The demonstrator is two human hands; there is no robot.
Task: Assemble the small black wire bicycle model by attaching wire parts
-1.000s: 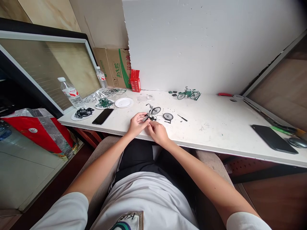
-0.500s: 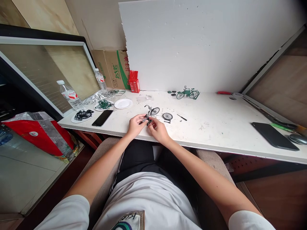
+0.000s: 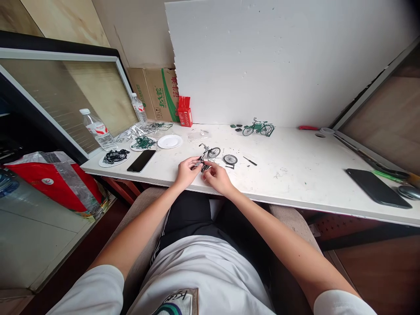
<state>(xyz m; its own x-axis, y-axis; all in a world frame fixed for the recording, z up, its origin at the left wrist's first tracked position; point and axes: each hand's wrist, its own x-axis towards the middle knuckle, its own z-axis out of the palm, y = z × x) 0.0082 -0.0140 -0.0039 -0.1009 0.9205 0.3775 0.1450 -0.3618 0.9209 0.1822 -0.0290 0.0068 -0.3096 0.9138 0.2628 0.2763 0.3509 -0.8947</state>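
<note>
A small black model bicycle (image 3: pixel 207 156) with only one wheel on stands half-built near the front edge of the white table (image 3: pixel 295 170). My left hand (image 3: pixel 185 172) pinches its frame from the left. From the right, my right hand (image 3: pixel 217 177) has its fingers closed on the lower part of the same frame. A loose black wheel (image 3: pixel 230 159) lies just right of the model, and a thin black tool (image 3: pixel 250 161) lies beyond that. A finished green model bicycle (image 3: pixel 258 127) stands at the back by the white foam board.
Left of my hands lie a black phone (image 3: pixel 141 160), a white plate (image 3: pixel 169 141) and plates holding green parts (image 3: pixel 143 142) and black parts (image 3: pixel 113 156). Water bottles (image 3: pixel 98 130), a red box (image 3: pixel 185 111) and cartons stand at the back left. Another phone (image 3: pixel 376 187) lies at far right.
Both hands stay pinched on the black model bicycle; they shifted slightly on it and the view rocked a little. Nothing else on the table moved.
</note>
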